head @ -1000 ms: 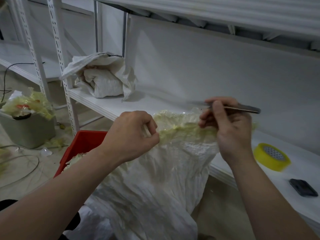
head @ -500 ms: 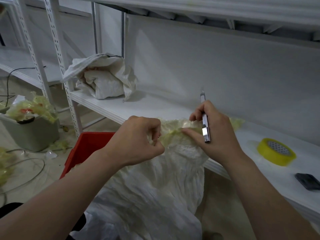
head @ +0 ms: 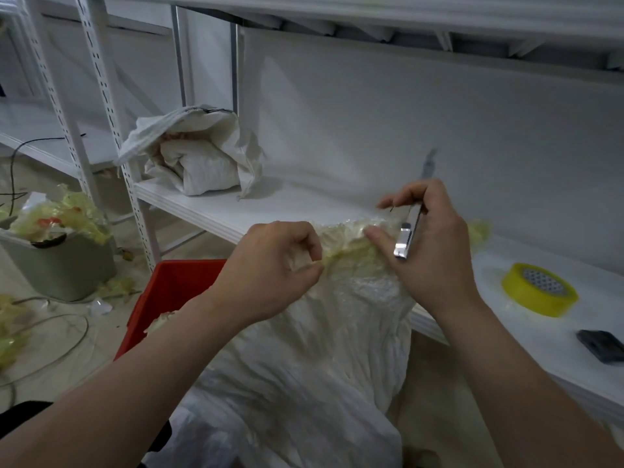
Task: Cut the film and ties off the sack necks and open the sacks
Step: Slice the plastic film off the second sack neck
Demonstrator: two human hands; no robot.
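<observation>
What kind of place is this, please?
Probably a storeroom or packing room: white slotted metal shelving, woven sacks wrapped in yellowish film, a roll of yellow tape, and a bin full of cut-off film.

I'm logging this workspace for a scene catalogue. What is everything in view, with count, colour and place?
sack: 1, white, in front of the shelf, neck held up
film: 1 band, yellowish, wrapped around the sack neck
knife: 1, silver, in the right hand
second sack: 1, white, crumpled on the shelf at left
tape roll: 1, yellow, on the shelf at right
dark flat object: 1, black, on the shelf near the tape roll
shelf: 1, white
crate: 1, red, on the floor
bin: 1, grey-green, floor at left, heaped with yellowish film scraps
left hand: pinching the film
right hand: holding the knife, fingers on the film
</observation>
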